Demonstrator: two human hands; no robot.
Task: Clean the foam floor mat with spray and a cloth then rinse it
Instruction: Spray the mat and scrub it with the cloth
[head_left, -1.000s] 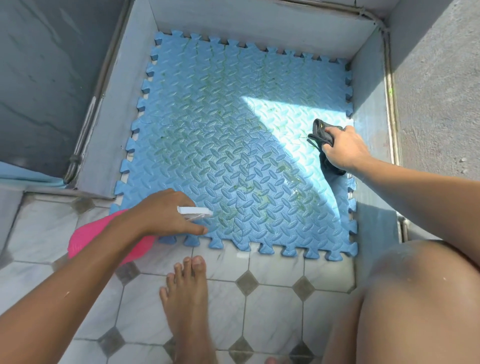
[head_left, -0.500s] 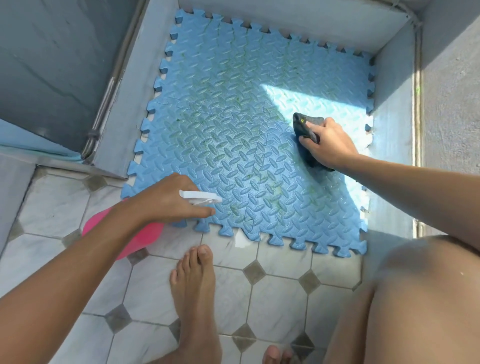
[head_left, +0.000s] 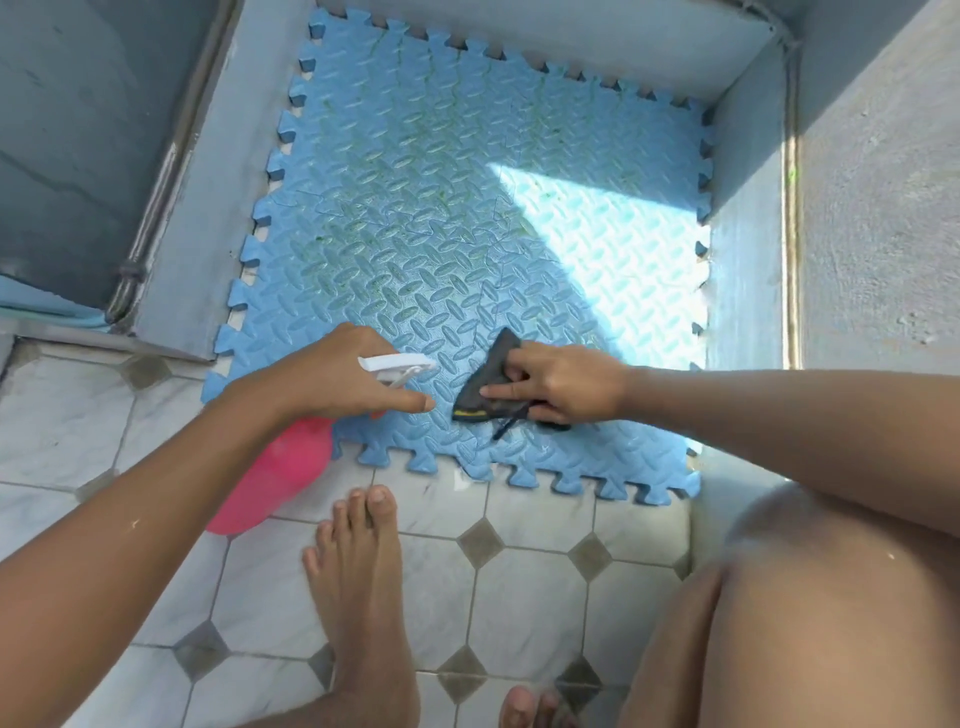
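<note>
I see my left hand (head_left: 332, 379) gripping the half-hidden spray bottle (head_left: 270, 475); right hand (head_left: 563, 384) pinching the cloth (head_left: 488, 382) against the mat (head_left: 467, 208).

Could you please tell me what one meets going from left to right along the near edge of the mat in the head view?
In order: pink spray bottle → left hand gripping it → dark cloth → right hand holding that cloth on the foam mat.

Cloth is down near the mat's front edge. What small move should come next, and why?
Probably wipe the dark cloth away from the body, toward the greenish streaks higher on the foam mat: the right hand holds it against the mat, while the left hand grips the spray bottle.
</note>
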